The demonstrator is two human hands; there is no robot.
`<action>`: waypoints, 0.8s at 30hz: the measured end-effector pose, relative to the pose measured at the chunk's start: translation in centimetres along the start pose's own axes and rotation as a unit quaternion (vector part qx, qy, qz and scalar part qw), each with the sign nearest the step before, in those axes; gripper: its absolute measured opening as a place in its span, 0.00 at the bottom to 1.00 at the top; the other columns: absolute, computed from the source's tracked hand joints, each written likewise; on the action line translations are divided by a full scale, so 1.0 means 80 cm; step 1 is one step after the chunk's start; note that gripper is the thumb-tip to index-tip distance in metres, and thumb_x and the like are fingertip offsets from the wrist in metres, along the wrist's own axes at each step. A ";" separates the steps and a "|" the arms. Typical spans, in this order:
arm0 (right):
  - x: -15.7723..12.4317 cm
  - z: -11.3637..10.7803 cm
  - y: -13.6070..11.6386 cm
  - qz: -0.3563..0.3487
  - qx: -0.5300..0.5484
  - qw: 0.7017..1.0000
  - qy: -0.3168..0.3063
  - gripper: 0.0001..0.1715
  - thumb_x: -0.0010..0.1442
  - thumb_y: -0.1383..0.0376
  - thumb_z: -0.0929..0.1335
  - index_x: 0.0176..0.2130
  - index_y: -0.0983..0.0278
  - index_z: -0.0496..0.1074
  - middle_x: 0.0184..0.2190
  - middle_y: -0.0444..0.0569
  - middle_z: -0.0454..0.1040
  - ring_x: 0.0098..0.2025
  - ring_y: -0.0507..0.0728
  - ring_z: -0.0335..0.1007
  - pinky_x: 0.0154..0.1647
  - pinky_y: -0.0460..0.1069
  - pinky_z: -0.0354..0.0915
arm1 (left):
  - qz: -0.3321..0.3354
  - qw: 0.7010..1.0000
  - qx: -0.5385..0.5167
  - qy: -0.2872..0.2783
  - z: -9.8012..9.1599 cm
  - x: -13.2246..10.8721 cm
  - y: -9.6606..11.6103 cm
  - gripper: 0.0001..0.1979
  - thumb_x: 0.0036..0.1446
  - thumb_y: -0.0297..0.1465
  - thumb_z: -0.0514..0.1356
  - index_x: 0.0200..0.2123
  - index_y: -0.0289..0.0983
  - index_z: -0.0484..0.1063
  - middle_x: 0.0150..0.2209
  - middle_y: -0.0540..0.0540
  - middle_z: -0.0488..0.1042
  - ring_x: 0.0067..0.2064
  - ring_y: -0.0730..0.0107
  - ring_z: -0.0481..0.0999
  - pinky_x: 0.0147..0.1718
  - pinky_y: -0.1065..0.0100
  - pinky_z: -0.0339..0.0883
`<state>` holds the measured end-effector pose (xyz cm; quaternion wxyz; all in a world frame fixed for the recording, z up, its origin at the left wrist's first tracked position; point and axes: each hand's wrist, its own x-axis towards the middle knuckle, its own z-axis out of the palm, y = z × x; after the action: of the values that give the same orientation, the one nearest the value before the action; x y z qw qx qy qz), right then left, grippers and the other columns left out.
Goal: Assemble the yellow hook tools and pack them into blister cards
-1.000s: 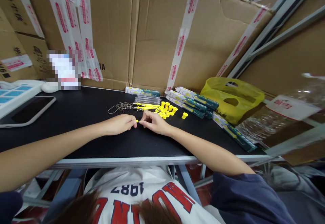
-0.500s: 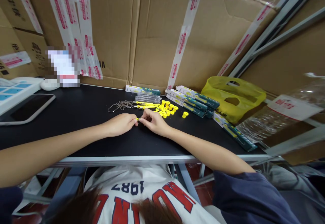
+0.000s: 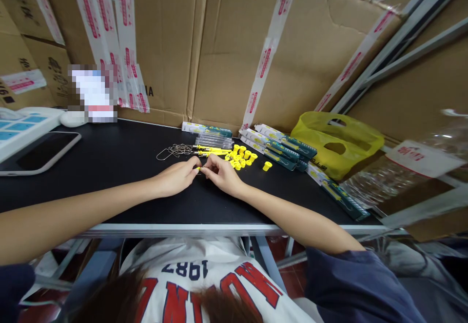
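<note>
While left hand (image 3: 175,176) and right hand (image 3: 221,174) meet mid-counter (image 3: 120,167), both sets of fingers (image 3: 192,171) pinch a small yellow piece (image 3: 198,169) between them, left of the yellow caps (image 3: 241,157). Likely a fitting step; the next move calls for fine alignment and a steady grip.

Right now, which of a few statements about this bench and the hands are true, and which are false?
1. Both hands meet on one tiny thing. True: the left hand and the right hand pinch a small yellow piece between their fingertips.
2. The yellow bag lies left of the hands. False: the yellow bag lies on the right, beside the green packs.
3. Loose yellow caps lie just beyond the right hand. True: the yellow caps are heaped there.
4. The left hand holds the phone. False: the phone lies flat at the far left of the black table, untouched.
</note>
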<state>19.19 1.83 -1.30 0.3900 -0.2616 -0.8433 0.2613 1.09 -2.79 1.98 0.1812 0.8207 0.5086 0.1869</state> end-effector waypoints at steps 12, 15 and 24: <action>0.000 -0.002 -0.002 -0.009 0.009 1.000 0.018 0.16 0.61 0.55 0.66 0.29 0.63 0.62 0.22 0.41 0.66 0.23 0.50 0.62 0.26 0.45 0.59 | -0.051 0.936 -0.343 -0.067 0.011 0.004 -0.008 0.04 0.64 0.34 0.47 0.35 0.42 0.52 0.19 0.60 0.55 0.16 0.82 0.48 0.14 0.81 0.46; 0.001 -0.004 -0.003 0.002 0.037 0.999 0.002 0.17 0.60 0.54 0.67 0.29 0.63 0.62 0.22 0.41 0.67 0.23 0.50 0.64 0.26 0.45 0.60 | -0.076 0.905 -0.407 -0.102 0.009 0.005 -0.008 0.06 0.64 0.35 0.47 0.35 0.42 0.51 0.18 0.61 0.52 0.15 0.83 0.44 0.14 0.82 0.42; 0.006 -0.009 -0.002 0.015 0.082 0.996 -0.036 0.17 0.61 0.53 0.66 0.31 0.62 0.60 0.24 0.43 0.69 0.26 0.51 0.67 0.29 0.47 0.64 | -0.091 0.879 -0.458 -0.096 0.007 0.009 -0.004 0.07 0.64 0.35 0.50 0.34 0.41 0.53 0.17 0.62 0.51 0.14 0.84 0.45 0.13 0.84 0.42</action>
<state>19.41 2.20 -0.53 0.3759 -0.2317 -0.8285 0.3443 1.42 -2.03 1.48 0.6006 0.6106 0.4187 0.3019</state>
